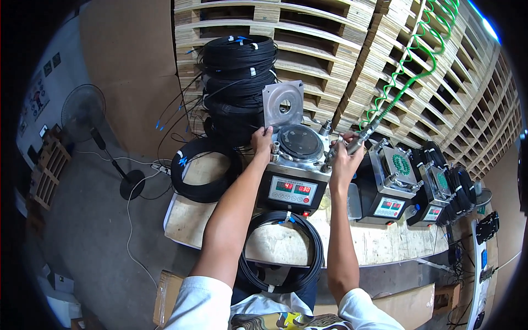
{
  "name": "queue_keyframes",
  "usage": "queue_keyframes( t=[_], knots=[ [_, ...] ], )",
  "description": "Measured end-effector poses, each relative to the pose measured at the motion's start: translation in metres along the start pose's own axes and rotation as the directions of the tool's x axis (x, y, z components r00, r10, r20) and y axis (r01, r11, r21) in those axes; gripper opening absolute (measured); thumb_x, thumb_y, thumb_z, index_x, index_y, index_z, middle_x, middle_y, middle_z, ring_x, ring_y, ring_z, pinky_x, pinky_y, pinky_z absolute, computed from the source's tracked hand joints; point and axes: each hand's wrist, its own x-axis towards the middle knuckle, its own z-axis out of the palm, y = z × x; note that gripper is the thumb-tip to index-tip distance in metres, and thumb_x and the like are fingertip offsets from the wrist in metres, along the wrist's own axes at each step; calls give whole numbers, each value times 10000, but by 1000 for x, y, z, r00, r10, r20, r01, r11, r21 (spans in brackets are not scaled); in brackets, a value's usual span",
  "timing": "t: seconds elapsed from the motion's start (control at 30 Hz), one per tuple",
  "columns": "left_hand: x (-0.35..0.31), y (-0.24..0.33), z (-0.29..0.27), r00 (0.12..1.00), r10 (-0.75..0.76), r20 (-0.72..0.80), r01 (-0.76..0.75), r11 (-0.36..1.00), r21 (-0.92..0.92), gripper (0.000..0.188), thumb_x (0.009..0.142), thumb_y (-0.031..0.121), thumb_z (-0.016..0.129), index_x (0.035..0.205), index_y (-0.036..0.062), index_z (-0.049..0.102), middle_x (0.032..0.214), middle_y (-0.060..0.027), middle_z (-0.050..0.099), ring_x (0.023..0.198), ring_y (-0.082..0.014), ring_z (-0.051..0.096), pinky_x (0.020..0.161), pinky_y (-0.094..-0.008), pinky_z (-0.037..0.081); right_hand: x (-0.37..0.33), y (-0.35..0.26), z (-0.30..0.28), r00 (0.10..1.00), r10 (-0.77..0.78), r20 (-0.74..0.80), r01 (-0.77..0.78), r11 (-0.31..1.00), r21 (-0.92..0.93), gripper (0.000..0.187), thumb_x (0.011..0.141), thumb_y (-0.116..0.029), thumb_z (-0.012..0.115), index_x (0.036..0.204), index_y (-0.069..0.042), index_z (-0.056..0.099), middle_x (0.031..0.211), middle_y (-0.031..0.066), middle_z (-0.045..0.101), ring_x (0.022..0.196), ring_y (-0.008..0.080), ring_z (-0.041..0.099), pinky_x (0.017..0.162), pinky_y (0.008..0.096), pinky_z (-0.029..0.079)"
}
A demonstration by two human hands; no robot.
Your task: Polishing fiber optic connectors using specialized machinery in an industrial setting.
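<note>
In front of me stands a polishing machine with a black body, a red digital display and a dark round disc on top. A square metal plate with a hole in its middle is tilted up behind the disc. My left hand is closed on the plate's lower left corner, beside the disc. At the machine's right side my right hand grips a metal air blow gun, joined to a green coiled hose. The gun's nozzle is near the machine's right corner post.
Coiled black cables are stacked behind; one coil lies left, another overhangs the table's front edge. Two similar machines stand right. Wooden pallets rise behind. A fan stands on the floor at left.
</note>
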Motion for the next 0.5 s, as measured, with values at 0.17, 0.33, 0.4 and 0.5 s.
queue_keyframes(
  t=[0.17,0.33,0.4,0.5],
  knots=[
    [-4,4,-1,1000,-10,4,10,1000,-15,273,957,219,663,802,0,610,629,-41,568,484,-95,498,406,-316,374,2,-4,-5,991,73,112,-74,997,-1,157,865,46,564,1006,-8,523,848,50,549,715,134,605,622,269,455],
    [20,-22,-12,999,30,-16,-29,997,70,268,928,244,679,882,-19,654,765,-133,686,674,-181,597,660,-379,472,-4,-10,7,994,38,100,-38,999,-3,148,874,38,548,1009,-16,529,761,37,547,662,110,563,580,263,430],
    [18,-24,-6,999,39,-9,-38,996,84,270,928,248,678,876,-16,652,767,-143,683,665,-186,592,651,-384,470,-3,-10,2,997,28,72,-30,999,16,143,878,34,548,1010,-17,531,771,43,566,655,107,561,574,262,427],
    [11,-21,3,1000,29,8,-29,998,56,281,926,255,678,851,-12,639,760,-154,676,647,-194,580,638,-393,466,-7,-20,2,972,159,173,-175,981,80,167,878,33,526,1033,-28,512,968,98,616,802,161,642,699,296,510]
  ],
)
